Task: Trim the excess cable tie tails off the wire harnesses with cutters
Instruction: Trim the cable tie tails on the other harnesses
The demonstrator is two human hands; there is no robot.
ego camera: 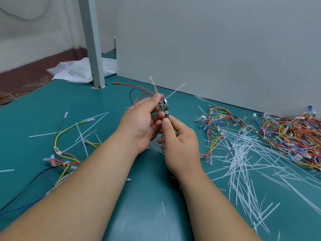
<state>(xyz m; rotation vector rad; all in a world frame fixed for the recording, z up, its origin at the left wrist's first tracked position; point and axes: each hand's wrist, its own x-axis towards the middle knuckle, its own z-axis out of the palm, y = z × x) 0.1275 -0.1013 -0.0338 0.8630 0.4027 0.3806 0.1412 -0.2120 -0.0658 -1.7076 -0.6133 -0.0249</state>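
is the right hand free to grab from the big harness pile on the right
Probably not yet: the right hand grips the cutters, set against the tie tail. Nothing stands between it and the harness pile, though.

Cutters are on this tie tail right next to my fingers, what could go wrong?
The cutters sit beside the fingertips of the left hand, so a squeeze could nip a finger. The harness wires pass close by and might get nicked. The long tail points up and away and could fly off.
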